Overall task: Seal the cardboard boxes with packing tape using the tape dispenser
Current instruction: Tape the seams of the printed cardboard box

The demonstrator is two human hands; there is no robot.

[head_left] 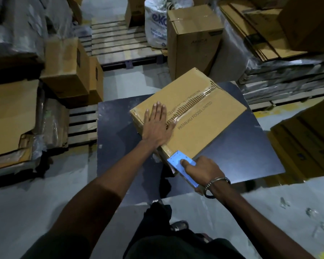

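Brown cardboard is under my left hand (156, 126): the cardboard box (189, 113) lies on a dark board (241, 146) in front of me, turned at an angle, so that its long seam (193, 106) runs from the near left to the far right. My left hand lies flat on the near-left part of the lid, fingers straight and spread, the thumb almost on the seam; it presses and grasps nothing. My right hand (202, 170) is clenched around the blue tape dispenser (181, 166), with the thumb on top of its flat plate, and the head of the dispenser is at the near edge of the box, where it touches the cardboard or is just beside it. The roll of tape itself is hidden under the hand, so I cannot tell how much is left. Clear tape already shines along the seam, wrinkled in many small ridges. What matters now, I think, is the direction: the box lies far and a little left from the dispenser, and the seam line meets the near edge to the left of the dispenser head, between my two hands. The right hand is the nearer one to that edge and holds the tool, so a stroke would probably go away from me along the long axis, while the left hand keeps the box from sliding. Around the board stand other boxes (193, 40) and a wooden pallet (120, 42).
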